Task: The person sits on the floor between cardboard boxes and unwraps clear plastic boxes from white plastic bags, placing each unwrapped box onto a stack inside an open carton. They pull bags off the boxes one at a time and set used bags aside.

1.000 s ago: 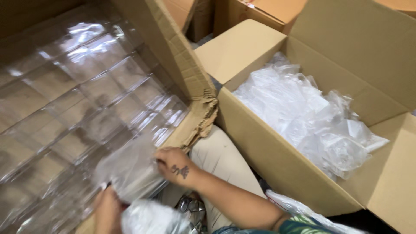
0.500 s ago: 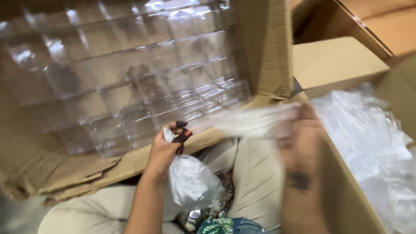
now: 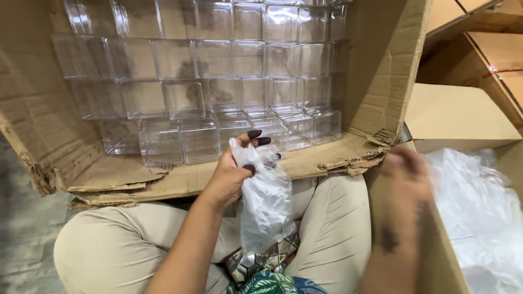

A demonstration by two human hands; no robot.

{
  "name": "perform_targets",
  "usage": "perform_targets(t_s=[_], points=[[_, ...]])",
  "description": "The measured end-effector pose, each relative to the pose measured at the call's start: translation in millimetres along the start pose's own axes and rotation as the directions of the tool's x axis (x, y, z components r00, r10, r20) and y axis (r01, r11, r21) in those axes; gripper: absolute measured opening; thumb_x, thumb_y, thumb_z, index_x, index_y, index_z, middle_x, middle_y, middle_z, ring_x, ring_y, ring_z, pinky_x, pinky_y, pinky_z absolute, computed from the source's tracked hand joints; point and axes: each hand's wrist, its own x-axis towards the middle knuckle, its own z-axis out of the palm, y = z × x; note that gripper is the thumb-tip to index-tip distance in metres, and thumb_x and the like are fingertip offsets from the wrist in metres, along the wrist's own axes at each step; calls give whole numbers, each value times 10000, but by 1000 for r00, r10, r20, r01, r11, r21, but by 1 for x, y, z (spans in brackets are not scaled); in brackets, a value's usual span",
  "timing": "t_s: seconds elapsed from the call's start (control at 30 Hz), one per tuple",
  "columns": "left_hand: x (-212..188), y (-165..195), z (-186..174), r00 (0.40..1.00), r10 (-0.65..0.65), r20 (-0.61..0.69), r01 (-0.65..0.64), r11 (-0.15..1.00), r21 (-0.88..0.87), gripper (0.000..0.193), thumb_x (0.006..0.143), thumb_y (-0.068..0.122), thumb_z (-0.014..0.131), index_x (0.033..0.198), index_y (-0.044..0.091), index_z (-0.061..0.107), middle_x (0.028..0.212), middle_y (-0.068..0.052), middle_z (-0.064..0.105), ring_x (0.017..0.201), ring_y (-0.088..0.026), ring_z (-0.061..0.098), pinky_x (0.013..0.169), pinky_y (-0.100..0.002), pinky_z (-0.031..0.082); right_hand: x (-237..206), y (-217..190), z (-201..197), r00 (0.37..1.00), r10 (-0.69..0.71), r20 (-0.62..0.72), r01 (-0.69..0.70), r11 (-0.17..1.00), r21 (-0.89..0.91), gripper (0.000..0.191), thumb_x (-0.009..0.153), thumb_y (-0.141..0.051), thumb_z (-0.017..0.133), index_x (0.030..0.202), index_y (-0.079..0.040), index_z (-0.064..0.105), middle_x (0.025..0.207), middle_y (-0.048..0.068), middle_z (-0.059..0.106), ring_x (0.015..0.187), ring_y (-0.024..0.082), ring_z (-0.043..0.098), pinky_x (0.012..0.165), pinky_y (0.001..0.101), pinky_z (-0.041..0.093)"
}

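Clear plastic bag hangs from left hand, grip pinched on its top edge, bag dangling over lap between knees. Right hand blurred above carton of loose plastic bags at right; cannot tell whether its grip is apart or together. Large cardboard box lies on its side ahead, stacked with clear plastic cubes, open face toward person for easy reach.

Two hands, one bag, two cartons and several dozen clear boxes, too many to count exactly, are seen.
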Motion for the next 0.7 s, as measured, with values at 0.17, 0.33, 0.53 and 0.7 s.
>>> perform_targets(t_s=[0.17, 0.33, 0.53, 0.7], points=[[-6, 2, 11, 1000, 27, -12, -25, 986, 166, 662, 783, -98, 787, 1385, 9, 534, 1258, -66, 644, 1162, -171, 634, 991, -311, 539, -68, -2, 117, 678, 205, 706, -286, 958, -4, 457, 901, -60, 736, 1339, -12, 611, 1223, 105, 673, 1077, 151, 655, 922, 290, 555], [-4, 6, 10, 989, -22, -149, 55, 974, 221, 519, 750, -15, 839, 1238, 15, 664, 1030, -65, 747, 947, -158, 701, 865, -305, 580, -84, -10, 126, 768, 189, 611, -388, 898, 210, 438, 879, 48, 774, 1290, 86, 630, 1178, 129, 681, 1003, 144, 646, 891, 279, 547], [3, -11, 12, 985, -48, -165, 108, 920, 376, 229, 786, 25, 851, 995, 2, 759, 923, -18, 755, 824, -83, 672, 753, -255, 552, -76, -15, 115, 698, 129, 705, -401, 885, 235, 542, 804, 1, 760, 1323, -23, 603, 1129, -1, 707, 1051, 63, 660, 938, 211, 537], [1, -15, 9, 980, -76, -185, 149, 895, 420, 137, 866, 110, 801, 946, 1, 777, 850, -6, 737, 748, -62, 625, 674, -238, 513, -84, 10, 125, 714, 228, 662, -386, 917, 101, 242, 902, -66, 741, 1128, 20, 745, 945, 15, 763, 832, 75, 666, 771, 228, 550]])
